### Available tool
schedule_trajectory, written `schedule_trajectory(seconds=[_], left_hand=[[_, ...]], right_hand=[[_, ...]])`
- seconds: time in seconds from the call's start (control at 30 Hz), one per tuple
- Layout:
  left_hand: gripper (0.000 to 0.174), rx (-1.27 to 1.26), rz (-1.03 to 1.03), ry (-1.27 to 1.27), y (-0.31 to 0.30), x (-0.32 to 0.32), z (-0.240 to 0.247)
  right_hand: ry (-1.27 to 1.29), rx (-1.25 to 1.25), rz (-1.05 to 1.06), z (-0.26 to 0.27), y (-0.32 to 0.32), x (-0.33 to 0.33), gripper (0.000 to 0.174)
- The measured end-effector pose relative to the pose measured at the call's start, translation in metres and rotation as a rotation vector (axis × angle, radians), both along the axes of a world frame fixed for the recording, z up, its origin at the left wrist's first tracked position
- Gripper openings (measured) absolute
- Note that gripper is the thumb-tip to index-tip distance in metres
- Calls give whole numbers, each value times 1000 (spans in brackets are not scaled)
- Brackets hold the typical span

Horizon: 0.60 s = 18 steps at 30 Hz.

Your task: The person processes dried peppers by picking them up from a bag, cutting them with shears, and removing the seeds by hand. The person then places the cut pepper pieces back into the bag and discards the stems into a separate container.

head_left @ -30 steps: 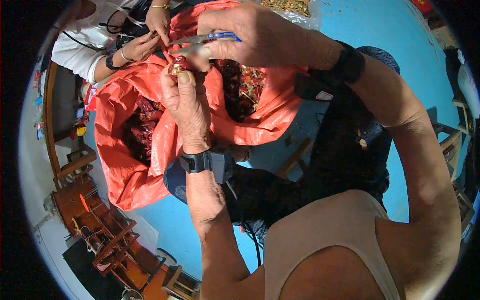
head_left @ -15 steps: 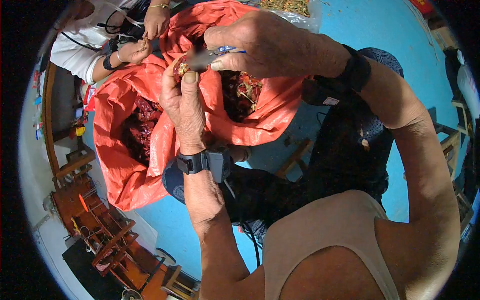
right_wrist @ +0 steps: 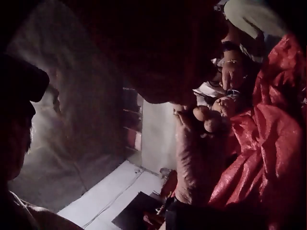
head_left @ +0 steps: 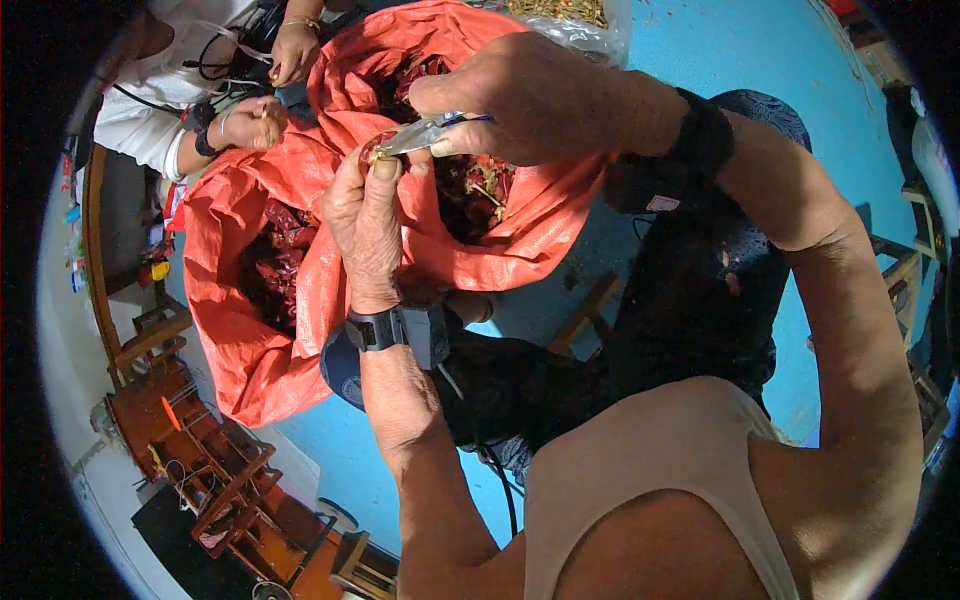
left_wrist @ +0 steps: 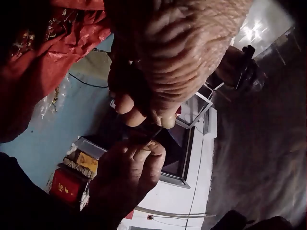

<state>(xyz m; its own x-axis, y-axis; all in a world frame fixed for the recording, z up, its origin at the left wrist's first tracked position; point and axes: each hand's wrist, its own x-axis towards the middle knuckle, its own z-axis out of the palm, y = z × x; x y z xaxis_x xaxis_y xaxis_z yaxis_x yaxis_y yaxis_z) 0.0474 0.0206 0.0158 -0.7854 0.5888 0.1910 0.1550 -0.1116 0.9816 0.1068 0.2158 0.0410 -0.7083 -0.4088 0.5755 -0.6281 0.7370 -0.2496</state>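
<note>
In the head view the left hand [head_left: 365, 220] pinches a small dark red piece [head_left: 376, 148] with a pale end between thumb and fingers. The right hand [head_left: 545, 100] grips metal scissors or snips [head_left: 418, 134] with blue on the handle, the blades touching the pale end of the piece. Both hands are above two red woven sacks [head_left: 330, 300] holding dark red dried pieces [head_left: 275, 262]. In the left wrist view the left hand [left_wrist: 177, 52] is close to the right hand [left_wrist: 134, 177]; the tool is mostly hidden there.
At the upper left another person's hands [head_left: 255, 122] are beside the sacks. A clear plastic bag [head_left: 590, 38] with dried stems lies at the top. Wooden furniture [head_left: 230, 480] stands at the lower left, and a dark box-like device [head_left: 425, 335] is strapped at the left wrist.
Both hands have shifted slightly, and the blades are now at the piece in the left hand. The other person's hands have moved a little left and down.
</note>
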Motion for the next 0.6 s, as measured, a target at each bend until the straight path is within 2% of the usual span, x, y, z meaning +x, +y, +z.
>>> schedule_trajectory(seconds=[0.03, 0.1, 0.13, 0.2, 0.23, 0.27, 0.3, 0.33, 0.37, 0.4, 0.43, 0.47, 0.53, 0.6], left_hand=[[29, 0, 0, 0, 0, 0, -1], [31, 106, 3, -92, 2, 0, -2], [31, 108, 2, -93, 3, 1, -1], [32, 226, 69, -117, 8, 6, 6], [34, 270, -7, -127, 5, 3, 6], [34, 270, -3, -127, 5, 4, 5], [35, 185, -4, -99, 5, 6, 4], [37, 99, -6, -70, 5, 6, 5], [39, 81, -52, -39, 5, 4, 2], [39, 80, -54, -36, 5, 3, 1], [39, 125, -48, -54, 6, 3, -1], [39, 170, -43, -74, 7, 4, -1], [32, 98, 72, -9, 0, -3, 1], [31, 15, 329, 235, -16, -20, 13]], right_hand=[[0, 0, 0, -1, -3, 1, 15], [-173, -375, 93, -4, -8, 4, 17], [-173, -373, 92, -7, -11, 4, 17], [-508, -697, 209, -12, -18, 2, 21], [-511, -696, 212, -15, -14, -2, 21], [-164, -601, 317, -10, -8, -7, 27], [182, -496, 415, -6, -5, -10, 43], [183, -496, 420, -1, 1, -6, 43], [-396, -1167, 430, 30, 5, 2, 25], [-1028, -1794, 376, 47, 7, 8, 25], [-1050, -1760, 680, 16, 20, -14, 29], [-1044, -1767, 675, 19, 17, -16, 29], [-842, -1000, -119, 28, 11, -19, 31], [-778, -1002, -62, 14, 16, -28, 32]])
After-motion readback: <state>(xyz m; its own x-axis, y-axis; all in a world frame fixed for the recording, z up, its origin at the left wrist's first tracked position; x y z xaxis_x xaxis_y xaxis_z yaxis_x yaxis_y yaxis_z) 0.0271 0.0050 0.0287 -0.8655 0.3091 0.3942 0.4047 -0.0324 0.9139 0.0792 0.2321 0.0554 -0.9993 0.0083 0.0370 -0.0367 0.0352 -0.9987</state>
